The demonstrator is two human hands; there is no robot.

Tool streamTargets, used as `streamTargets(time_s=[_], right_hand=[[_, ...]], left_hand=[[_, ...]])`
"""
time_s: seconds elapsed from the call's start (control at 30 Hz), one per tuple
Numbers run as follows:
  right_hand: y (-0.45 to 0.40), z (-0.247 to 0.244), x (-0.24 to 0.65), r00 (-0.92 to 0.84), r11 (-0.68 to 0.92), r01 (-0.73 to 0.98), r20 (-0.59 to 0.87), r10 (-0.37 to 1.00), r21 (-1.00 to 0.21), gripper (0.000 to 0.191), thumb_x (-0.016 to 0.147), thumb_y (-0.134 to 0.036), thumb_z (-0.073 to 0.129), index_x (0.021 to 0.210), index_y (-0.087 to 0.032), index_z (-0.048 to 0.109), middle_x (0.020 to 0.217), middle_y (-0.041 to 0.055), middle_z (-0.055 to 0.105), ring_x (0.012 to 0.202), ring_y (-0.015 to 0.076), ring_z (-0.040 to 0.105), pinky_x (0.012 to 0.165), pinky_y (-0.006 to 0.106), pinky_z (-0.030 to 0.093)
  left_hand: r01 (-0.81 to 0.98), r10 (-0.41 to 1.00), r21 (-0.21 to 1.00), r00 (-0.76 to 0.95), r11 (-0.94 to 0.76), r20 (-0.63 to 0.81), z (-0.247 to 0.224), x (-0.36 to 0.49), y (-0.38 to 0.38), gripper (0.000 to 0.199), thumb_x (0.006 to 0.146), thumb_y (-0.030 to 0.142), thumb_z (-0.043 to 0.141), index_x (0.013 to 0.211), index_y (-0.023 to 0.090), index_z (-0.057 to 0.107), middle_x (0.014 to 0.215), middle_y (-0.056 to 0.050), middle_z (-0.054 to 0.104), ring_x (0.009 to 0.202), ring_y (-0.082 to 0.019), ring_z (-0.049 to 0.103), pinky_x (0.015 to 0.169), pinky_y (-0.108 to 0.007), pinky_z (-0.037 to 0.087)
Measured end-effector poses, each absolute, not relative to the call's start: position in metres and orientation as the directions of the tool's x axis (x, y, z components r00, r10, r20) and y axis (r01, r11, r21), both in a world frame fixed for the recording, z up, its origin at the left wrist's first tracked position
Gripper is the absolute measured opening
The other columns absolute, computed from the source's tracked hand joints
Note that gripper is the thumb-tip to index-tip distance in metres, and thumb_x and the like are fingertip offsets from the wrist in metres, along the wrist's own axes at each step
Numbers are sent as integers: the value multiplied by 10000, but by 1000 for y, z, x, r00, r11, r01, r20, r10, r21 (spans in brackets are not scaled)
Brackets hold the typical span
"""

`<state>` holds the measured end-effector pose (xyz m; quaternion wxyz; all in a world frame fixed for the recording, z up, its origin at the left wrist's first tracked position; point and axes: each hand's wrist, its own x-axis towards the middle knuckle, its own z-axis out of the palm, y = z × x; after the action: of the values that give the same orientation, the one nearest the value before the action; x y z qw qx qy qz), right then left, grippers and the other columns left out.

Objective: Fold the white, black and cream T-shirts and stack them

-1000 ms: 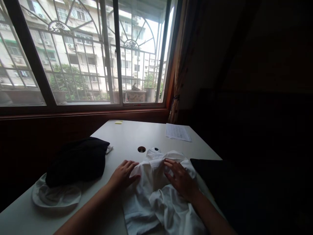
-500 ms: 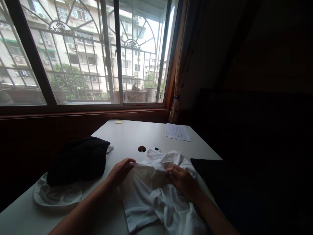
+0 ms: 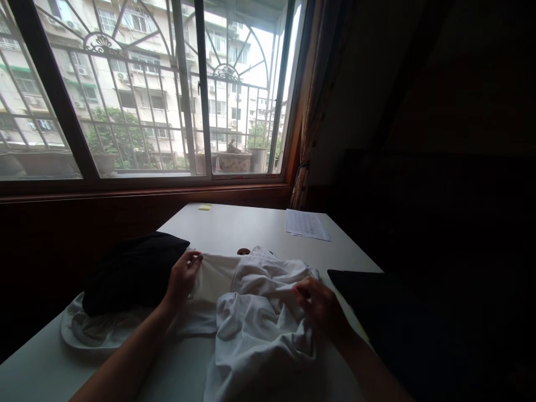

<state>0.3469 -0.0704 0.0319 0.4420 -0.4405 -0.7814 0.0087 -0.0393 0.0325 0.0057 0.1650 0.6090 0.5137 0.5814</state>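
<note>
At a table [image 3: 247, 223] near a window [image 3: 146, 100], the left hand [image 3: 183, 277] pinches cloth [image 3: 255, 324], grip unclear for the right hand [image 3: 321, 307].

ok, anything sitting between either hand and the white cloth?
Nothing visible. The left hand pinches the upper-left edge of the white cloth; the right hand is at its right side, grip unclear. The black cloth lies left of the left hand, not between.
</note>
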Motion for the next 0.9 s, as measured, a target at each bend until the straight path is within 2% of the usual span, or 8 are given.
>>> streamTargets(time_s=[0.07, 0.23, 0.4, 0.57, 0.67, 0.73, 0.83, 0.9], right_hand=[[-78, 31, 326, -429, 681, 607, 553, 714, -409, 110, 960, -340, 641, 975, -240, 685, 942, 35, 691, 877, 193, 646, 810, 339, 525], [-97, 40, 291, -668, 707, 509, 292, 684, -491, 664, 650, -565, 889, 1238, -315, 710, 1294, 66, 663, 1169, 284, 586, 1026, 441, 481], [-108, 44, 295, -741, 581, 420, 106, 663, -697, 309, 710, -586, 836, 787, -288, 808, 966, 11, 747, 983, 211, 647, 827, 293, 524], [-109, 43, 306, -741, 348, 547, -247, 625, -761, 372, 763, -588, 797, 698, -222, 786, 495, -72, 555, 451, 70, 444, 444, 196, 323], [-110, 52, 297, -693, 402, 444, -23, 721, -801, 293, 852, -504, 750, 805, -218, 794, 651, -37, 656, 574, 98, 547, 550, 204, 426], [-112, 55, 284, -605, 495, 361, 205, 769, -790, 273, 876, -471, 735, 1017, -241, 777, 997, 24, 735, 872, 163, 656, 791, 259, 519], [-114, 44, 265, -544, 568, 426, 302, 783, -704, 683, 782, -494, 820, 1391, -287, 592, 1405, 89, 589, 1253, 264, 554, 1068, 392, 452], [-115, 29, 254, -538, 562, 520, 265, 800, -643, 875, 728, -431, 859, 1498, -282, 471, 1393, 105, 589, 1259, 296, 535, 1082, 446, 436]], left_hand=[[506, 815, 766, -190, -396, 547, 0, -45, 37, 265, 863, 467, 644, 934, 215, 690, 825, -34, 722, 736, -207, 686, 669, -280, 527], [596, 796, 716, -201, -363, 571, 3, -59, 40, 217, 890, 412, 591, 939, 219, 676, 863, -48, 737, 800, -225, 699, 720, -295, 531], [707, 760, 629, -201, -324, 618, 5, -64, 38, 188, 931, 369, 539, 951, 228, 661, 927, -58, 733, 855, -236, 700, 778, -316, 530], [748, 787, 556, -74, -363, 612, -11, -57, 40, 209, 949, 369, 502, 985, 224, 649, 1007, -81, 731, 891, -250, 715, 804, -339, 541], [744, 798, 556, -50, -372, 600, -16, -56, 42, 210, 942, 370, 502, 979, 219, 643, 987, -88, 735, 898, -256, 719, 828, -355, 549], [743, 803, 556, -42, -373, 595, -17, -56, 43, 205, 930, 355, 505, 975, 212, 644, 979, -95, 737, 900, -260, 721, 836, -363, 553], [743, 808, 555, -34, -373, 588, -17, -55, 43, 211, 914, 330, 504, 998, 203, 650, 994, -104, 738, 905, -264, 724, 852, -377, 555], [744, 810, 555, -32, -371, 585, -17, -54, 42, 213, 911, 321, 502, 1011, 206, 651, 1009, -103, 740, 914, -263, 724, 861, -377, 553]])
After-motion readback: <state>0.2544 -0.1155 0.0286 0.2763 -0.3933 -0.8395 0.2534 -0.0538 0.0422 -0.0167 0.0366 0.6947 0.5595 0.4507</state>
